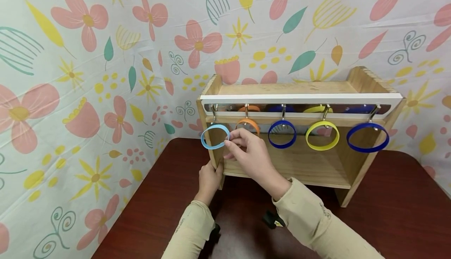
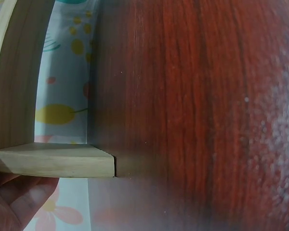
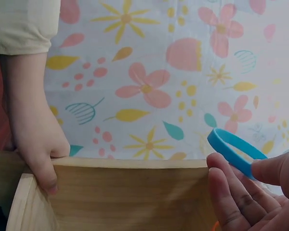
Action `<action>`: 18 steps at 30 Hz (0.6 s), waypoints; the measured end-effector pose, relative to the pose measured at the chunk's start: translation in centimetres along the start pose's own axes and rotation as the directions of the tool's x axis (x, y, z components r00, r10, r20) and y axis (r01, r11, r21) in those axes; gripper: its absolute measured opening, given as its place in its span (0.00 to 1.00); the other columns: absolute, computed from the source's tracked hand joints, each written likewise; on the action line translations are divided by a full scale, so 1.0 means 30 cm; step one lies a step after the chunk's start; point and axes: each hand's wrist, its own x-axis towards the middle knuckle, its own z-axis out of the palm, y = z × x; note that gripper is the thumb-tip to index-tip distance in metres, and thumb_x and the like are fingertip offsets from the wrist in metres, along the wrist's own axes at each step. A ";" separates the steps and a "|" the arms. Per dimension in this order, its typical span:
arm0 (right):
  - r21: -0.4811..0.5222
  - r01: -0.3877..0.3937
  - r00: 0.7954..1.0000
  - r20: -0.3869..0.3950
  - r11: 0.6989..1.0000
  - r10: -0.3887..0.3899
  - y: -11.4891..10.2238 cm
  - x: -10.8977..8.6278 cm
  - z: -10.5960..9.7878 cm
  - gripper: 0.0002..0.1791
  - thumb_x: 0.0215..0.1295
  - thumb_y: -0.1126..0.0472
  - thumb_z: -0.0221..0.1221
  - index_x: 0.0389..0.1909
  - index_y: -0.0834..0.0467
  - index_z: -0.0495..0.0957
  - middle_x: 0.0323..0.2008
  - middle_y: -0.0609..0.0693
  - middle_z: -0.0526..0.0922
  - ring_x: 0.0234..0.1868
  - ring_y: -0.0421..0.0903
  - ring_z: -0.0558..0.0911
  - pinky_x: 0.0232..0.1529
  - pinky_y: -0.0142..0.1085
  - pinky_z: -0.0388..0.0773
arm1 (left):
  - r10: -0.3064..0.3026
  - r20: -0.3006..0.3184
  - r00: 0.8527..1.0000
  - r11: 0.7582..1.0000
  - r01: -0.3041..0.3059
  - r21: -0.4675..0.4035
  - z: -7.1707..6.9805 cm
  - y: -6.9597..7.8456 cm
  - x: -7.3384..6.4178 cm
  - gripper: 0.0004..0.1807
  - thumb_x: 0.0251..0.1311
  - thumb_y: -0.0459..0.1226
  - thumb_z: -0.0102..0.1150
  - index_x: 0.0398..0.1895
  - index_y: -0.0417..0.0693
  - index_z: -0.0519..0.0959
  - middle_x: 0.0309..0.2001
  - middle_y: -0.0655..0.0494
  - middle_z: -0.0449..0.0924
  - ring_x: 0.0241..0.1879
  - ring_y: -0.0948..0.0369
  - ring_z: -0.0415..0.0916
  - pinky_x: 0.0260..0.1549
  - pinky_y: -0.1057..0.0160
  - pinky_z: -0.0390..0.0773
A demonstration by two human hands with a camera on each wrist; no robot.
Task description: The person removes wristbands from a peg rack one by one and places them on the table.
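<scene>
My right hand [image 1: 251,155] pinches a light blue silicone wristband [image 3: 225,150] between thumb and fingers. In the head view the band's upper edge is right at the tip of the leftmost metal hook [image 1: 213,114] on a small wooden rack [image 1: 289,167]. My left hand [image 1: 208,178] grips the rack's left side panel low down, its thumb on the inner face in the right wrist view. From the left wrist view only some fingers [image 2: 26,202] show behind the wooden edge.
An orange wristband [image 1: 252,122], a dark blue one [image 1: 269,133], a yellow one [image 1: 307,138] and another dark blue one [image 1: 349,140] hang from the other hooks. Behind the dark red table [image 1: 398,196] hangs a flowered cloth [image 1: 116,43]. A small black object [image 1: 270,220] lies near my right sleeve.
</scene>
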 end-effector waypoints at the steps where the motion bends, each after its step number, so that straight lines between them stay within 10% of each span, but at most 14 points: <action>1: -0.001 -0.002 1.000 0.002 1.000 0.002 0.003 -0.003 -0.002 0.07 0.70 0.63 0.58 0.43 0.63 0.76 0.36 0.57 0.86 0.26 0.45 0.85 0.31 0.36 0.82 | -0.001 -0.006 1.000 1.000 0.001 0.004 0.001 0.000 0.000 0.16 0.67 0.45 0.56 0.22 0.49 0.75 0.17 0.55 0.78 0.19 0.55 0.78 0.18 0.57 0.76; 18: 0.053 -0.077 0.996 0.040 0.996 0.075 0.039 -0.087 -0.044 0.08 0.70 0.64 0.58 0.44 0.63 0.76 0.36 0.56 0.86 0.29 0.54 0.86 0.34 0.43 0.83 | 0.017 -0.022 1.000 1.000 -0.016 0.017 0.003 -0.002 -0.003 0.18 0.63 0.41 0.58 0.16 0.50 0.68 0.13 0.55 0.73 0.18 0.53 0.76 0.18 0.53 0.74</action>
